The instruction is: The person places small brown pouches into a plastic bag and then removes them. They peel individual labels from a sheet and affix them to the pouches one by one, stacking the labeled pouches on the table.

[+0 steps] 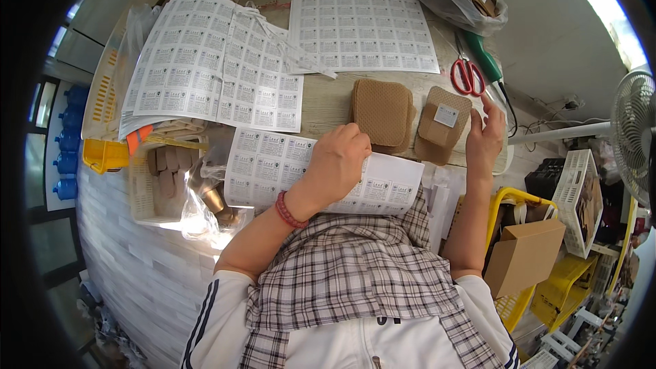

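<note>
A white sheet of printed labels (270, 164) lies at the table's near edge and bends down toward my lap. My left hand (335, 167) is closed on its upper edge, fingers curled; the fingertips are partly hidden. Part of the sheet to the right of that hand is blank. Just beyond it sits a stack of brown textured pads (381, 111) with rounded corners. To the right, another brown pad (451, 102) carries a small white label (447, 115) and overlaps a pad beneath. Beside this pad, my right hand (486, 137) is open, thumb and fingers apart, holding nothing.
More label sheets (184, 61) cover the table's left, with another sheet (362, 31) at the back. Red-handled scissors (467, 76) and a green-handled corded tool (485, 60) lie at right. A plastic bag (454, 0), a cardboard box (525, 253) and a fan (632, 133) stand around.
</note>
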The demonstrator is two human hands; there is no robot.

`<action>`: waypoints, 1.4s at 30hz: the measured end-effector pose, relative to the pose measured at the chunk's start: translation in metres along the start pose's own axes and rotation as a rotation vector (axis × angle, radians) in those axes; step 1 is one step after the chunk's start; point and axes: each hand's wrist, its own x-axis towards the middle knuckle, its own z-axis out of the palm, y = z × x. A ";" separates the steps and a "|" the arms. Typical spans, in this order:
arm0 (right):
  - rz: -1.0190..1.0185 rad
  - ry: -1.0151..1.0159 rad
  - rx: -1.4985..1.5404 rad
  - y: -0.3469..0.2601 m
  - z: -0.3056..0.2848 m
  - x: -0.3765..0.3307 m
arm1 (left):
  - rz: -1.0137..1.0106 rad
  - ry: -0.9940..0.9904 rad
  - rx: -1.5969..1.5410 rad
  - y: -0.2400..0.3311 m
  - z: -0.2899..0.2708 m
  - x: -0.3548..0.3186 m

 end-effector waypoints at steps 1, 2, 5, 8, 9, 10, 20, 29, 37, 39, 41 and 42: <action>-0.105 -0.008 -0.078 -0.012 -0.003 -0.003 | -0.004 0.024 0.008 0.000 0.001 -0.001; -0.026 -0.157 0.040 -0.039 -0.006 -0.018 | -0.027 0.025 -0.007 0.000 0.001 -0.002; -0.225 -0.429 0.113 -0.104 -0.001 -0.065 | -0.074 0.019 -0.062 0.003 0.001 -0.002; -0.179 -0.472 0.190 -0.101 0.020 -0.087 | -0.105 0.027 -0.106 0.005 -0.003 -0.004; -0.144 -0.450 0.252 -0.097 0.023 -0.089 | -0.114 0.035 -0.104 0.004 -0.006 -0.007; -0.132 -0.454 0.267 -0.093 0.022 -0.090 | -0.123 0.042 -0.105 0.004 -0.009 -0.010; -0.482 -0.266 0.155 -0.082 0.024 -0.095 | -0.307 -0.061 -0.116 -0.011 -0.022 -0.019; -0.366 -0.249 0.277 -0.080 0.031 -0.100 | -0.356 -0.101 -0.165 -0.008 -0.023 -0.012; -0.402 -0.234 0.452 -0.083 0.012 -0.103 | -0.389 -0.120 -0.199 -0.015 -0.022 0.003; -0.119 -0.227 0.645 -0.087 0.006 -0.086 | -0.303 -0.115 -0.079 -0.012 -0.020 0.006; 0.211 -0.187 0.855 -0.084 0.011 -0.063 | -0.148 -0.112 0.055 -0.008 -0.017 0.006; 0.263 -0.242 0.834 -0.077 0.016 -0.052 | -0.068 -0.062 0.060 -0.007 -0.012 0.005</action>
